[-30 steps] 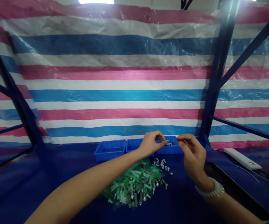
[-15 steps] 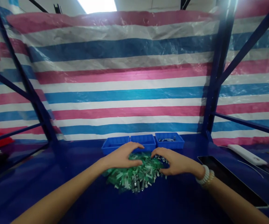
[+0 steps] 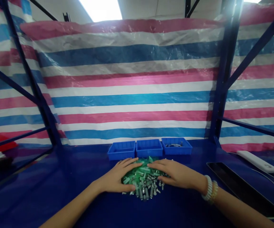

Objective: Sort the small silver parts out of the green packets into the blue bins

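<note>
A heap of small parts, green plastic pieces mixed with silver metal screws or bolts, lies on the blue tabletop. My left hand curves around the heap's left side, fingers apart and touching it. On the opposite side, my right hand rests against the heap with its fingers spread, the thumb low near the loose metal pieces. Neither hand grips a single part. Some of the heap is hidden under the fingers. Pale bead bracelets circle my right wrist.
Behind the heap stand three blue bins: a left bin, a middle bin and a right bin with a few metal pieces inside. A dark tablet and a white power strip lie at right. Blue frame posts flank the table.
Both hands have come down onto the heap from above and closed in around its sides. The heap is more compact, its left part drawn inward. The view has shifted slightly.
</note>
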{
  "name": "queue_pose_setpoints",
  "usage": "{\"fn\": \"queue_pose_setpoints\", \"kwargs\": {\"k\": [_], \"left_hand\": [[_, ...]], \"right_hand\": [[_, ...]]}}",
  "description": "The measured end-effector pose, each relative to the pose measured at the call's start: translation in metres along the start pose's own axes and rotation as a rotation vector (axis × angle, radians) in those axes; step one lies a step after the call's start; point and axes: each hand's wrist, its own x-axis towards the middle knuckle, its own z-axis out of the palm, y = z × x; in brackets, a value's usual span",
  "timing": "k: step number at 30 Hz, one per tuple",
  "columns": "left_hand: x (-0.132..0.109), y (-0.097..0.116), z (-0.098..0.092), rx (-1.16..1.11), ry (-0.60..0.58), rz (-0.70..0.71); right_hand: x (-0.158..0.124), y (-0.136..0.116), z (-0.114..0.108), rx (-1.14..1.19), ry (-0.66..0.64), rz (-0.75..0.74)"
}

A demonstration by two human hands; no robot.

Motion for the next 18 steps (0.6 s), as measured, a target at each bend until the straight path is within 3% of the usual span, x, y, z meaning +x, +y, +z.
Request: {"fn": "queue_pose_setpoints", "kwargs": {"k": [10, 18], "left_hand": [[-0.005, -0.005, 0.013, -0.030, 0.117, -0.011], [-0.006, -0.015, 0.014, -0.116, 0.190, 0.016]], "right_hand": [[0.008, 0.006, 0.022, -0.290, 0.144, -0.040], [0.012, 0.014, 0.003, -0.220, 0.224, 0.010]]}}
